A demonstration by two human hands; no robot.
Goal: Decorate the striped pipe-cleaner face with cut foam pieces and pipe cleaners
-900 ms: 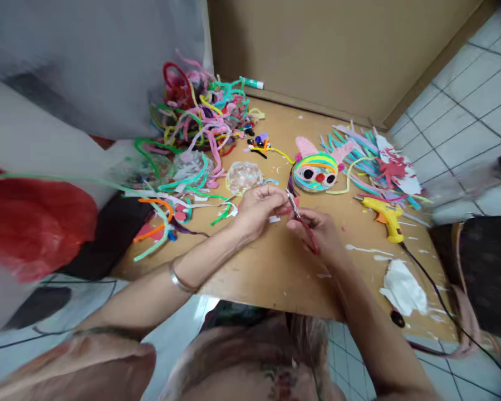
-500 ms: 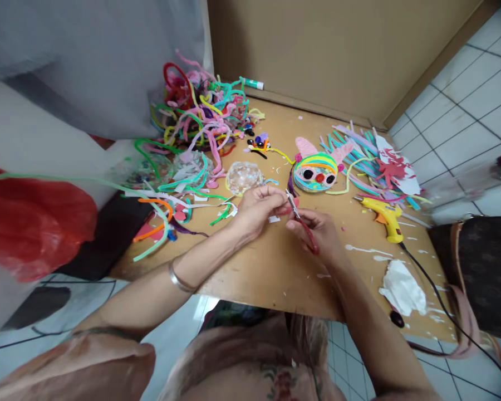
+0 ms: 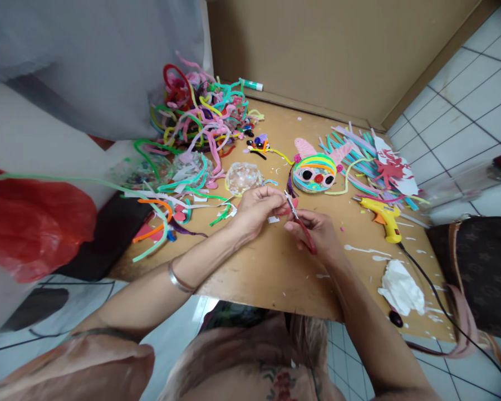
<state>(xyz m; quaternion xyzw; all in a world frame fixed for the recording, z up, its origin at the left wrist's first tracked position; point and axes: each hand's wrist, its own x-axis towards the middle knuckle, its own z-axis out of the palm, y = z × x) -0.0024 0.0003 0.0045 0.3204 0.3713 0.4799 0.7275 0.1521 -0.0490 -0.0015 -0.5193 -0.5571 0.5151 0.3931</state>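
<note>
My right hand [image 3: 315, 228] is closed on red-handled scissors [image 3: 305, 233], blades pointing up and to the left. A small red piece [image 3: 291, 206], paper or felt, is pinched in my left hand [image 3: 262, 207], and the blades lie against it. Just beyond my hands sits a rabbit-like face [image 3: 316, 174] of coloured pipe cleaners, with pink ears, black-and-white eyes and a red nose. A clear round ball [image 3: 244, 178] rests behind my left hand. Below the red piece lies a white scrap [image 3: 274, 219].
Tangled pipe cleaners [image 3: 204, 117] heap at the back left, near a glue stick [image 3: 251, 84]. On the right are a yellow glue gun [image 3: 379, 216] with a black cord, crumpled white tissue [image 3: 402, 289], straight pipe cleaners [image 3: 353, 150] and a red-and-white paper cutout [image 3: 394, 170].
The view has shifted very slightly. Both hands keep nearly the same place, with the scissors still at the red piece.
</note>
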